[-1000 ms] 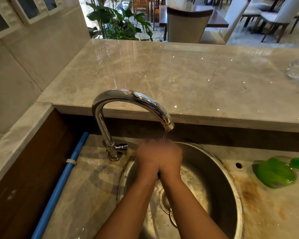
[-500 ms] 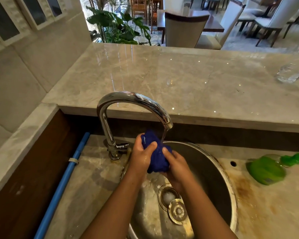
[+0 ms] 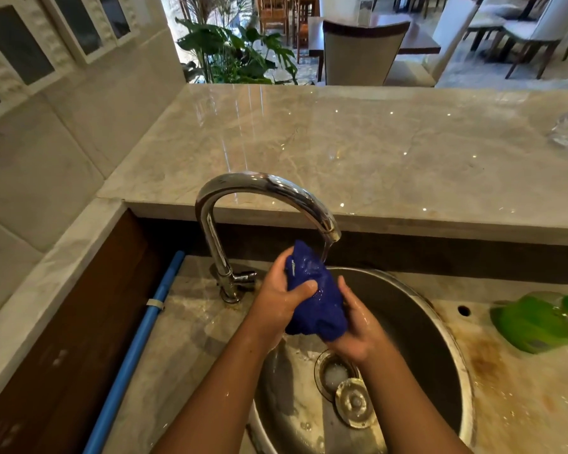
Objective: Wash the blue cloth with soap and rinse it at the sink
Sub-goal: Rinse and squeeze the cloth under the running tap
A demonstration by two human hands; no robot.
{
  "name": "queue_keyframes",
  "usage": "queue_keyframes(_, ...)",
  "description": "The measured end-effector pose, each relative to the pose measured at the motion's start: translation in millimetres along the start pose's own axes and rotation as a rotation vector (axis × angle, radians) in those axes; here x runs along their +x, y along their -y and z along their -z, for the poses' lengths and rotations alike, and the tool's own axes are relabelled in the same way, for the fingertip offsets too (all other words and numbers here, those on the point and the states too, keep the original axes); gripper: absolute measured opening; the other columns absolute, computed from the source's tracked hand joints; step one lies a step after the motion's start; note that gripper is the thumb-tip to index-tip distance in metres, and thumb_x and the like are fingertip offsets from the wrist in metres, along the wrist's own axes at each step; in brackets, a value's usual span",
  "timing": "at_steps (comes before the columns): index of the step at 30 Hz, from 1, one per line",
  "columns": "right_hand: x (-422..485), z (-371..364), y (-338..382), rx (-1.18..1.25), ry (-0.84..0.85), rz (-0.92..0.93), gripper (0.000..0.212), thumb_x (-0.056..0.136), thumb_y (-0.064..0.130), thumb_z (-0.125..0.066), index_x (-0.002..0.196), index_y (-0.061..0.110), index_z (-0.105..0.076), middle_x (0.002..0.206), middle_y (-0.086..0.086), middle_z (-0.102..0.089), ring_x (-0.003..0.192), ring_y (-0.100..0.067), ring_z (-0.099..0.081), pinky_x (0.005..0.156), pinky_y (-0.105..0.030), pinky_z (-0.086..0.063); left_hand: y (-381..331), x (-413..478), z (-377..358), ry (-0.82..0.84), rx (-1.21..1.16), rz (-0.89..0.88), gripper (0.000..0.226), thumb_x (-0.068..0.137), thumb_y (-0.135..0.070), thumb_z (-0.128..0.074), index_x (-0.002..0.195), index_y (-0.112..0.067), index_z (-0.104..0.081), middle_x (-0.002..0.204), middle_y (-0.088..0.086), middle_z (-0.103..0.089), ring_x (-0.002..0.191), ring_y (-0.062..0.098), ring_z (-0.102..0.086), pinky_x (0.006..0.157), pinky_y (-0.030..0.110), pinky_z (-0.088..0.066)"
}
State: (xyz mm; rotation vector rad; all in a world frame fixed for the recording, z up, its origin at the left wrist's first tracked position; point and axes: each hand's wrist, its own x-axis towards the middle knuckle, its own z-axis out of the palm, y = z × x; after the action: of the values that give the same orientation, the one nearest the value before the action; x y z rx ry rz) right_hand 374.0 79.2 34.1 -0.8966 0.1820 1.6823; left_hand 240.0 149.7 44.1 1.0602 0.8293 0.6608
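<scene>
Gripping wet bunched blue cloth, steel sink

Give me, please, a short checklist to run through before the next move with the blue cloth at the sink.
1. The blue cloth is gripped by both the left hand and the right hand: ok.
2. Water runs from the faucet and meets the top of the cloth: ok.
3. The cloth is held above the sink, so drips should fall inside: ok.
4. The drain is open, with the plug lying beside it: ok.
5. Soap is fully rinsed out of the cloth: cannot tell.
</scene>
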Motion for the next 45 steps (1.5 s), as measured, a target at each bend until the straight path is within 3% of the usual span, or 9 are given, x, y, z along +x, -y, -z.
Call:
queue_keyframes(3, 9, 3, 7, -0.231, -0.079, 0.242, 0.023, 0.096, 0.020, -0.057, 0.117, 0.012, -0.063, 0.120, -0.020, -0.069, 0.106, -0.037, -0.069, 0.093, -0.055, -0.054, 6, -3, 9, -0.082, -0.051, 0.056, 0.080, 0.075, -0.013, -0.077, 0.146, -0.025, -0.041, 0.140, 0.007, -0.056, 0.122, 0.028, -0.061, 0.099, 0.050, -0.053)
queue_keyframes(9, -4, -15, 26, -0.767, -0.061, 0.566, 0.017, 0.099, 0.016, -0.053, 0.102, 0.022, -0.067, 0.101, -0.004, -0.073, 0.098, -0.025, -0.069, 0.089, -0.043, -0.055, 13, -9, 4, -0.065, -0.344, 0.328, 0.039, 0.096, -0.025, -0.059, 0.131, -0.008, -0.058, 0.124, 0.016, -0.069, 0.116, 0.033, -0.066, 0.106, 0.051, -0.046)
queue_keyframes(13, 1, -18, 26, -0.733, -0.063, 0.576, 0.014, 0.100, 0.022, -0.053, 0.104, 0.020, -0.066, 0.098, -0.005, -0.071, 0.092, -0.024, -0.068, 0.088, -0.043, -0.054, 11, -4, -10, -0.097, -0.402, 0.381, 0.036, 0.095, -0.026, -0.062, 0.129, -0.014, -0.060, 0.124, 0.014, -0.070, 0.113, 0.032, -0.067, 0.102, 0.051, -0.049)
queue_keyframes(18, 23, -6, 9, -0.475, -0.269, 0.308, 0.021, 0.101, 0.035, -0.051, 0.114, 0.022, -0.061, 0.112, -0.010, -0.072, 0.097, -0.029, -0.072, 0.084, -0.047, -0.060, 5, 2, -20, -0.324, -0.294, 0.121, 0.033, 0.096, -0.014, -0.060, 0.127, -0.022, -0.054, 0.120, 0.006, -0.066, 0.106, 0.027, -0.066, 0.075, 0.042, -0.059)
queue_keyframes(22, 24, -2, -9, -0.246, -0.157, 0.134, 0.034, 0.096, 0.037, -0.059, 0.125, 0.019, -0.060, 0.116, -0.012, -0.073, 0.100, -0.032, -0.073, 0.079, -0.045, -0.061, 1, 0, -19, -0.303, -0.090, 0.026, 0.034, 0.096, -0.014, -0.059, 0.128, -0.025, -0.054, 0.120, 0.004, -0.065, 0.107, 0.026, -0.065, 0.090, 0.049, -0.057)
queue_keyframes(27, 16, -8, 4, -0.298, -0.157, 0.335, 0.022, 0.100, 0.019, -0.053, 0.122, 0.020, -0.058, 0.118, -0.013, -0.068, 0.100, -0.031, -0.070, 0.071, -0.041, -0.060, 7, -3, -5, -0.382, -0.099, 0.210, 0.028, 0.090, -0.016, -0.068, 0.117, -0.018, -0.062, 0.115, 0.011, -0.071, 0.102, 0.028, -0.069, 0.087, 0.046, -0.058)
queue_keyframes(31, 0, -24, 18, -0.279, -0.006, 0.348, 0.021, 0.100, 0.017, -0.051, 0.118, 0.019, -0.062, 0.112, -0.012, -0.069, 0.097, -0.026, -0.069, 0.081, -0.040, -0.056, 3, -12, -11, -0.188, -0.400, 0.465, 0.030, 0.094, -0.030, -0.063, 0.116, -0.009, -0.066, 0.105, 0.016, -0.076, 0.103, 0.033, -0.070, 0.096, 0.047, -0.052)
queue_keyframes(36, -7, -31, 19, -0.203, 0.082, 0.272, 0.027, 0.096, 0.014, -0.056, 0.121, 0.019, -0.065, 0.114, -0.015, -0.068, 0.105, -0.032, -0.061, 0.107, -0.052, -0.041, 3, -19, -29, -0.098, -0.517, 0.581, 0.051, 0.085, -0.051, -0.066, 0.113, -0.008, -0.069, 0.099, 0.017, -0.077, 0.074, 0.029, -0.076, 0.067, 0.035, -0.057)
queue_keyframes(45, -15, -31, 35, -0.600, -0.140, 0.426, 0.020, 0.099, 0.013, -0.052, 0.116, 0.019, -0.058, 0.114, -0.011, -0.067, 0.099, -0.026, -0.068, 0.077, -0.037, -0.058, -4, -13, -21, -0.170, -0.531, 0.333, 0.031, 0.095, -0.023, -0.061, 0.123, -0.011, -0.061, 0.114, 0.016, -0.072, 0.105, 0.034, -0.069, 0.088, 0.048, -0.055)
